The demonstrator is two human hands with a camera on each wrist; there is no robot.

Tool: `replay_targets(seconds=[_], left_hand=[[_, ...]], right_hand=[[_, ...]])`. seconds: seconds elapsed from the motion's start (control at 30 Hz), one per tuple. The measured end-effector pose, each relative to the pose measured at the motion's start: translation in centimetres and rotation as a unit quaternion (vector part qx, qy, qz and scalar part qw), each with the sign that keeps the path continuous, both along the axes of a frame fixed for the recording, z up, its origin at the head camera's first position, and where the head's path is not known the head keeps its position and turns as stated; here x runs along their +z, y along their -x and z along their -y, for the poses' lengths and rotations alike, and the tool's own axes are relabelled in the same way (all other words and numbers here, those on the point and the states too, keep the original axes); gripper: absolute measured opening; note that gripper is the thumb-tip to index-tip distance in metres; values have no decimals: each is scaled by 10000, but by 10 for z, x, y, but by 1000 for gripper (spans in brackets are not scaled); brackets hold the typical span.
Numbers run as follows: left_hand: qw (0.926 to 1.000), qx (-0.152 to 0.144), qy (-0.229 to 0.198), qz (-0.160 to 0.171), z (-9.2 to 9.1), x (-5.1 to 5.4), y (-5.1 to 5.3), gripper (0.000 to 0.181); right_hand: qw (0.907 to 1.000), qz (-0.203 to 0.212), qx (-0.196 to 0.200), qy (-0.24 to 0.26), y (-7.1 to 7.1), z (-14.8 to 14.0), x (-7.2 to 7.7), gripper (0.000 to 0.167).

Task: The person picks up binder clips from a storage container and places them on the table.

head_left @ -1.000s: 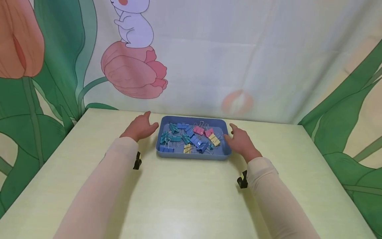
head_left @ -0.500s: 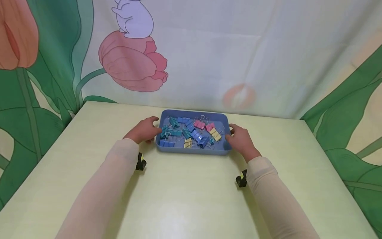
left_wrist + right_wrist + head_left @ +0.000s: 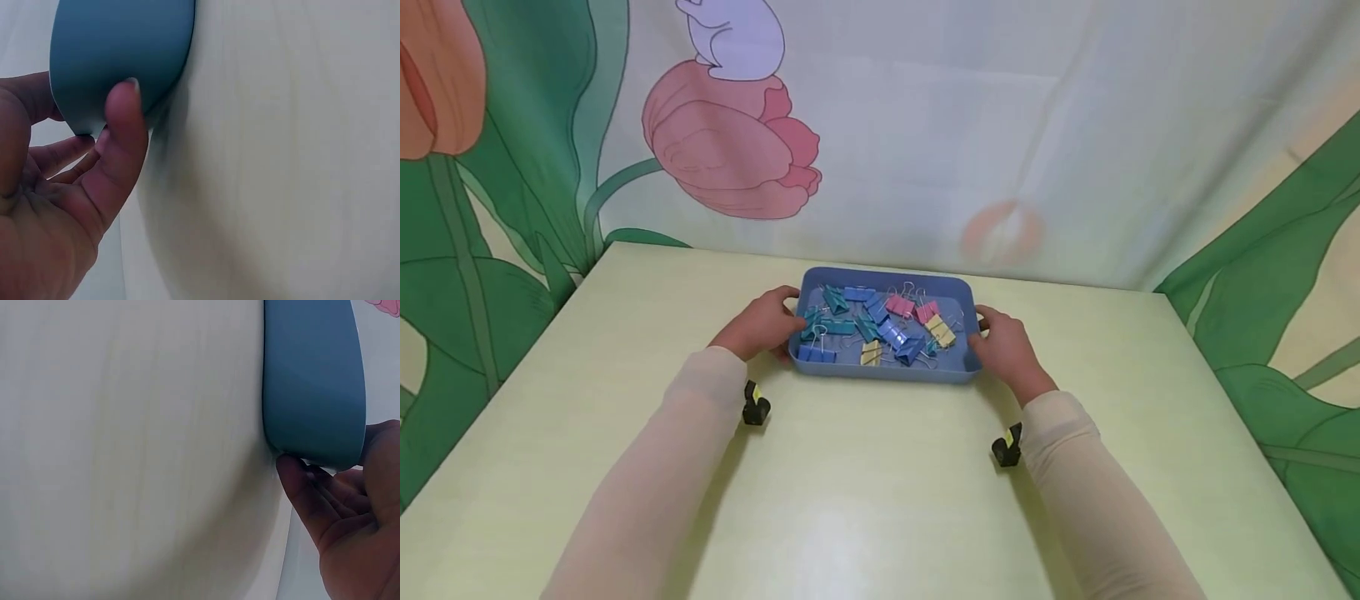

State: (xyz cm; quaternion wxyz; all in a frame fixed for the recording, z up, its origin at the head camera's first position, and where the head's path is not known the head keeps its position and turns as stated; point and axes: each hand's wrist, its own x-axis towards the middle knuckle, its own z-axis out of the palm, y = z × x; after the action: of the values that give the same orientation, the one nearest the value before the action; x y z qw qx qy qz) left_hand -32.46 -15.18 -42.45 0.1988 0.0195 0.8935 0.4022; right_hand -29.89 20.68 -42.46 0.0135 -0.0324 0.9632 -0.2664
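Observation:
A shallow blue tray [image 3: 883, 375] stands near the back of the table, holding several binder clips. My left hand [image 3: 760, 323] grips its left end, my right hand [image 3: 1006, 348] its right end. In the left wrist view, fingers [image 3: 124, 112] bend against the tray's corner [image 3: 125, 44]; the left hand [image 3: 59, 212] is seen from the wrist. The right wrist view has the right hand [image 3: 356, 544] at the other corner of the tray [image 3: 315, 375], with a fingertip at its lower edge. Among the clips are yellow [image 3: 940, 331], pink [image 3: 900, 306], blue [image 3: 816, 354] and teal [image 3: 835, 299] ones.
The pale table [image 3: 880, 483] extends in front of the tray and to both sides. Behind it hangs a curtain [image 3: 917, 150] printed with flowers and leaves. A small black device [image 3: 756, 403] is at the left wrist, another [image 3: 1007, 447] at the right.
My left hand has come in to the tray's left end, its fingers closing round the side. My right hand has closed on the right end. The head view has tilted down slightly.

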Motion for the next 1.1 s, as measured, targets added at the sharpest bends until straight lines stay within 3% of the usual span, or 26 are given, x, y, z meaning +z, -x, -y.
replay_targets(seconds=[0.2, 0.4, 0.6, 0.77, 0.9, 1.1], left_hand=[[9992, -109, -394, -48, 8, 2, -6, 67], [9972, -38, -739, 73, 13, 0, -16, 68], [9942, -58, -1039, 267, 12, -11, -30, 69], [9922, 21, -1222, 264, 11, -22, -39, 68], [9912, 52, -1299, 243, 11, -24, -40, 67], [9914, 63, -1299, 156, 13, -19, -34, 66]], right_hand=[[10000, 66, 55, 3, -2, 2, 2, 56], [9999, 60, 124, -42, -9, 3, 2, 56], [9996, 271, -39, 22, -29, -2, -10, 56], [9998, 173, -46, 87, -40, -6, -14, 55], [9996, 100, -119, 243, -44, -8, -15, 54], [9990, -120, -95, 427, -42, -6, -10, 52]])
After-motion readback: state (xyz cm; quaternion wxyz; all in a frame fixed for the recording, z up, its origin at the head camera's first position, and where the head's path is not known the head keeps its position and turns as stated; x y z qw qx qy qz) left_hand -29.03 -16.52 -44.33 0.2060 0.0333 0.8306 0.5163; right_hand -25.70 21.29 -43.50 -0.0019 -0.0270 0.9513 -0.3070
